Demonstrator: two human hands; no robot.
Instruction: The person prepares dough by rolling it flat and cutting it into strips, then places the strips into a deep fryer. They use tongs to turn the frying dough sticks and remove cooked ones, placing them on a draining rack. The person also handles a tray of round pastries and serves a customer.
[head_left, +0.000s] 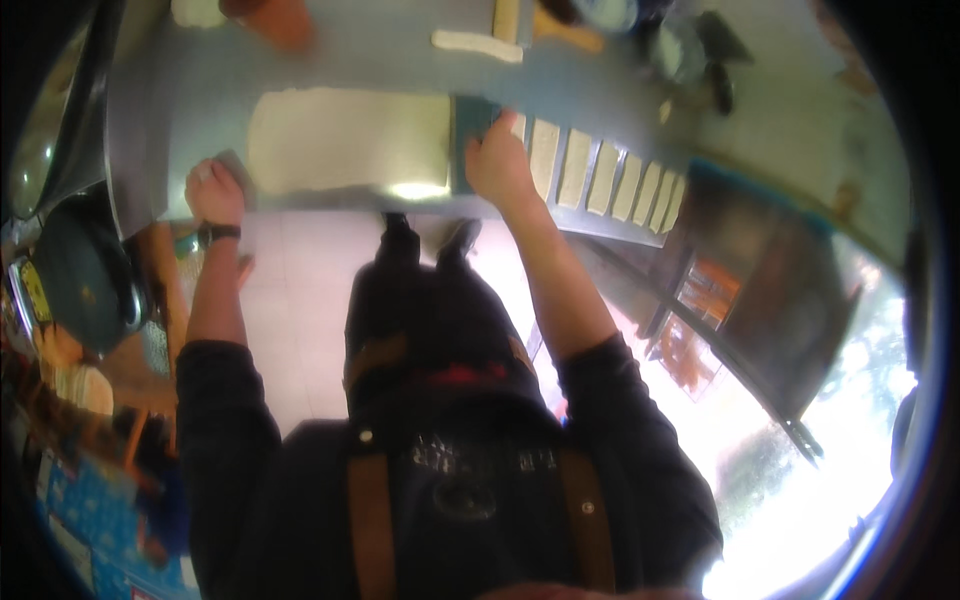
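Note:
A flat sheet of pale dough (349, 139) lies on the metal worktop (375, 64) before me. At its right edge my right hand (501, 159) is closed on what looks like a wide dark blade (466, 142), its handle hidden under my fingers. To the right, several cut dough strips (576, 166) lie side by side on a tray or board (634, 236). My left hand (214, 191) rests with curled fingers near the worktop's front edge, left of the sheet. A grey patch (238, 174) beside it is too blurred to name.
At the back lie a pale dough strip (476, 45) and a wooden rod (505, 19). Bowls (607, 11) and a blurred orange-brown object (281, 22) stand farther off. A large dark pan (86, 274) is at left. A metal bar (705, 337) slants below the worktop's right end.

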